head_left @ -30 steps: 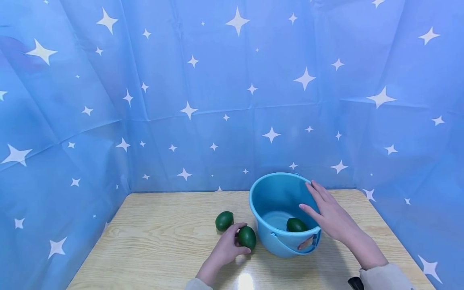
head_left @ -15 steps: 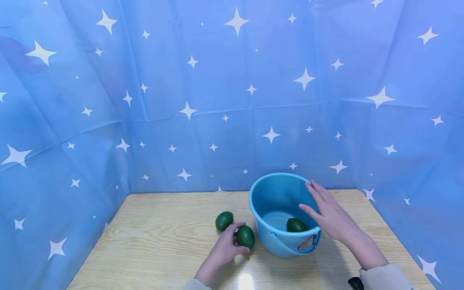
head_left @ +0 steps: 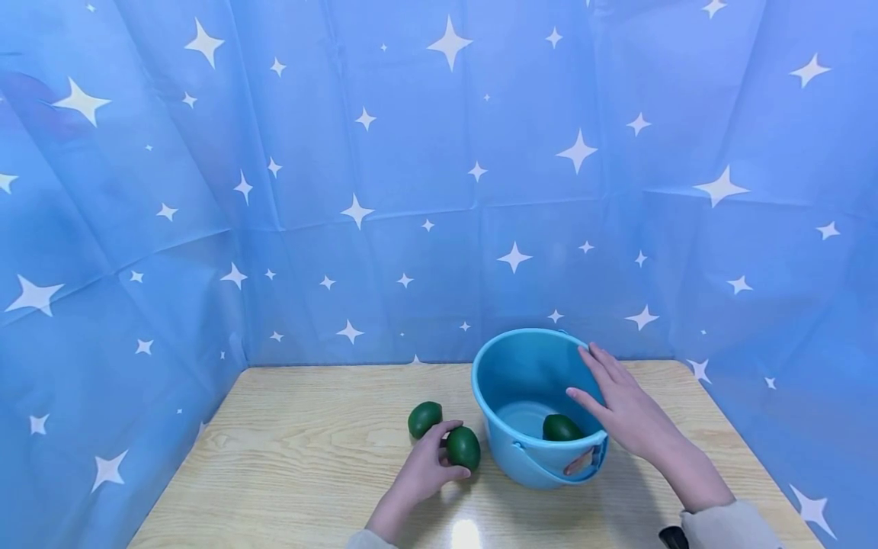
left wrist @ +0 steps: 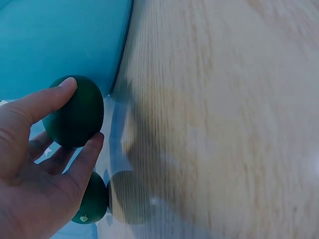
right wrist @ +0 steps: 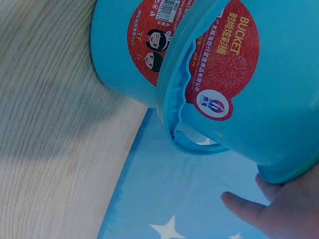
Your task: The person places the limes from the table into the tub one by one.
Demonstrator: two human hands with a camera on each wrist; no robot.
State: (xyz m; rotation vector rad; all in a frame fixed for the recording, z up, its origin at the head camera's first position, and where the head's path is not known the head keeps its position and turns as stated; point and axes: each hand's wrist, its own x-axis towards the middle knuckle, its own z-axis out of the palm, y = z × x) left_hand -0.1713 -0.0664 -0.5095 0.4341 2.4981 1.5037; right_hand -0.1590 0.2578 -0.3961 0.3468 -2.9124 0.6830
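My left hand holds a dark green lime between thumb and fingers, just left of the light blue bucket. In the left wrist view that lime shows with the thumb on one side and fingertips on the other, close to the bucket wall. A second lime lies on the table just beyond the left hand. Another lime rests inside the bucket. At the bucket's right rim is my right hand, its fingers extended along the edge and its thumb apart over the opening.
The bucket's handle hangs down on its near side, and a red label marks its wall. The wooden table runs back to a blue star-patterned curtain, which also encloses both sides.
The left hand has drifted slightly left with the lime, a little farther from the bucket. The right hand, the bucket and the other limes have stayed in place.
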